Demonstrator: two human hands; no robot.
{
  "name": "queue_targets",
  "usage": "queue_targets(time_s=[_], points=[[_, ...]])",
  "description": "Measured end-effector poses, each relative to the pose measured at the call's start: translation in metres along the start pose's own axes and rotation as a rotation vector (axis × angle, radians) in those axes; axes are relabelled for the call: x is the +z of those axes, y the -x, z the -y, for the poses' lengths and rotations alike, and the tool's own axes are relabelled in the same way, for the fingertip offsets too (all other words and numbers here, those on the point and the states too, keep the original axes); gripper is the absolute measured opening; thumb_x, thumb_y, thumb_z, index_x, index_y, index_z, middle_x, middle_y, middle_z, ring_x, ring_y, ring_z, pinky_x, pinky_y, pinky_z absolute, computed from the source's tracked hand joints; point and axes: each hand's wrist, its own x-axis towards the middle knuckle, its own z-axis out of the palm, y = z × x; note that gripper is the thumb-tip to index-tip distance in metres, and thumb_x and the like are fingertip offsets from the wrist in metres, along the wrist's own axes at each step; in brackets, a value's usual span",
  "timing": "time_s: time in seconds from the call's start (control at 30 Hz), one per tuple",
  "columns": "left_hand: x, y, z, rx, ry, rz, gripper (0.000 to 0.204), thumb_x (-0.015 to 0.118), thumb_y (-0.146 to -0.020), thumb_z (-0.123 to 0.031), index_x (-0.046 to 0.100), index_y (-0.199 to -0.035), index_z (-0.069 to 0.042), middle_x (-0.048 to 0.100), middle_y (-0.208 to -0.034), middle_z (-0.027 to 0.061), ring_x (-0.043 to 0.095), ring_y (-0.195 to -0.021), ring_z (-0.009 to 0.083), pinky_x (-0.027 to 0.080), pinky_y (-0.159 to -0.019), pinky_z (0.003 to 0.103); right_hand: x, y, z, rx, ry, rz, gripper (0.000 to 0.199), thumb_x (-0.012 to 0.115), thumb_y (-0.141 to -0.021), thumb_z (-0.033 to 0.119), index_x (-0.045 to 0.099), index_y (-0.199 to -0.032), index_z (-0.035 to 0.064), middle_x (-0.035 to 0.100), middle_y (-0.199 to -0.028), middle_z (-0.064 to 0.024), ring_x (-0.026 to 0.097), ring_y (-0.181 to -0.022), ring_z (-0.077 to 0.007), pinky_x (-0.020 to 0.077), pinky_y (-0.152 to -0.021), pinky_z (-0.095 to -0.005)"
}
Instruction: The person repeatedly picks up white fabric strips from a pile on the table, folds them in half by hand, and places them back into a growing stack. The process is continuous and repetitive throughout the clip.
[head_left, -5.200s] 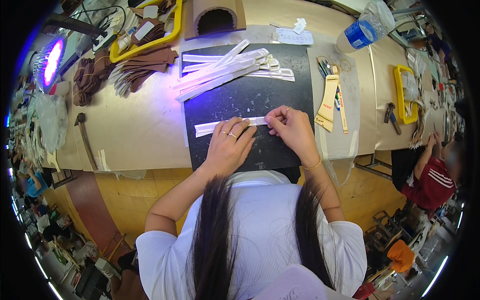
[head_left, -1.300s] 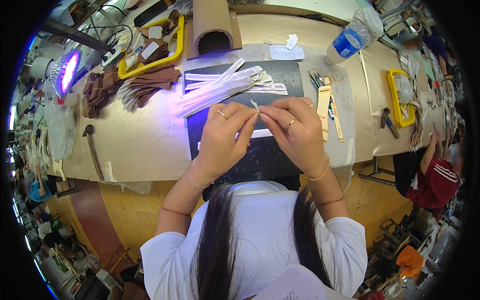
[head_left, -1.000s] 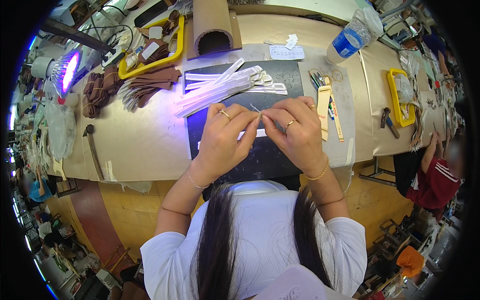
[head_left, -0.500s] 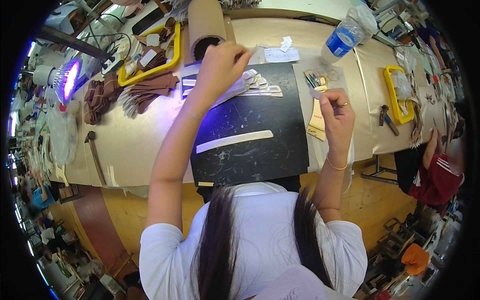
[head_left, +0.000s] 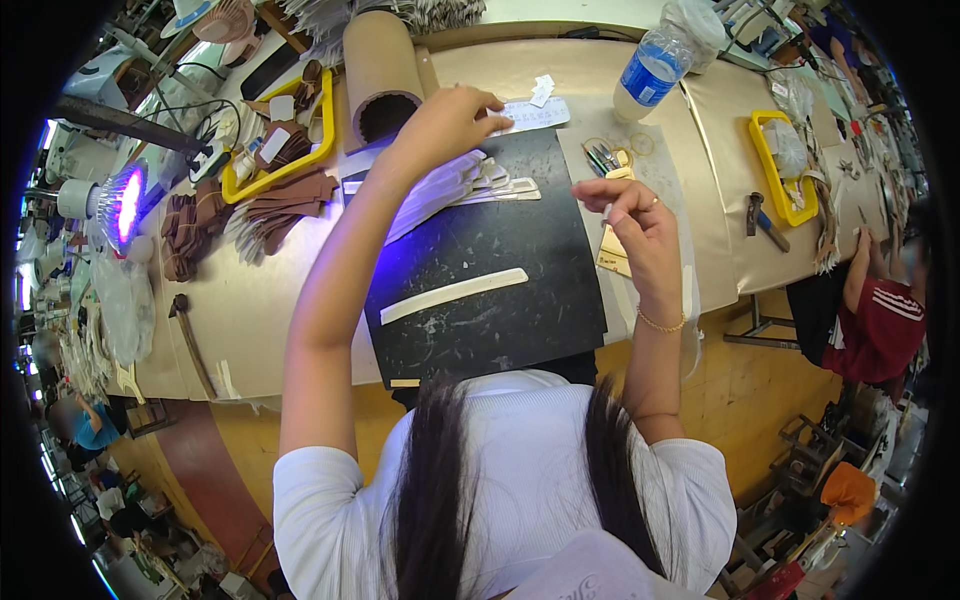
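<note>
My left hand (head_left: 450,125) reaches over the far edge of the black cutting mat (head_left: 480,240). Its thumb and fingers are apart at the left end of a white printed card (head_left: 540,116); whether they touch it I cannot tell. Small white paper pieces (head_left: 542,90) lie on the card's far edge. My right hand (head_left: 640,230) hovers right of the mat, fingers half bent and apart, with nothing visible in it. Below my left wrist is a pile of white strips (head_left: 450,190). One cream strip (head_left: 455,295) lies alone on the mat.
A cardboard tube (head_left: 380,65) and a yellow tray (head_left: 328,120) stand far left, near brown strips (head_left: 290,200) and a lit lamp (head_left: 128,205). A hammer (head_left: 190,345) lies left. Pens (head_left: 602,157), a bottle (head_left: 650,75) and another hammer (head_left: 768,225) are right.
My left hand has moved right, from beside the tube to the card. My right hand has loosened its pinch, and the small pale piece in it no longer shows. The whole view has shifted slightly.
</note>
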Motion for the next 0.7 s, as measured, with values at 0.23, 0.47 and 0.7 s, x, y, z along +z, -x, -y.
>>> queue_targets(time_s=[0.23, 0.47, 0.7], points=[[-0.004, 0.126, -0.046, -0.066, 0.244, 0.053, 0.027, 0.074, -0.088, -0.021, 0.073, -0.108, -0.003, 0.069, -0.092, 0.014, 0.064, -0.082, 0.0279, 0.049, -0.072, 0.036, 0.025, -0.011, -0.021, 0.201, -0.169, 0.082, 0.012, 0.066, -0.097, 0.012, 0.064, -0.098, 0.0002, 0.071, -0.101, -0.0105, 0.068, -0.098, -0.0172, 0.0511, -0.085, -0.0276], [0.061, 0.22, -0.06, -0.008, -0.023, -0.224, 0.032, 0.074, -0.084, -0.016, 0.067, -0.113, -0.004, 0.062, -0.114, 0.0112, 0.058, -0.107, 0.0311, 0.045, -0.089, 0.044, 0.047, 0.005, -0.023, 0.34, 0.048, 0.109, 0.022, 0.071, -0.093, 0.01, 0.068, -0.113, 0.0022, 0.074, -0.096, -0.0067, 0.068, -0.085, -0.0127, 0.0527, -0.079, -0.0255], [0.101, 0.242, -0.071, -0.071, -0.166, -0.208, 0.046, 0.076, -0.084, -0.022, 0.063, -0.125, -0.004, 0.058, -0.131, 0.0124, 0.052, -0.124, 0.0312, 0.039, -0.103, 0.047, 0.066, 0.02, -0.041, 0.304, 0.575, 0.27, 0.034, 0.072, -0.088, 0.006, 0.066, -0.121, 0.0078, 0.072, -0.085, -0.01, 0.07, -0.075, -0.0155, 0.0544, -0.071, -0.0291]])
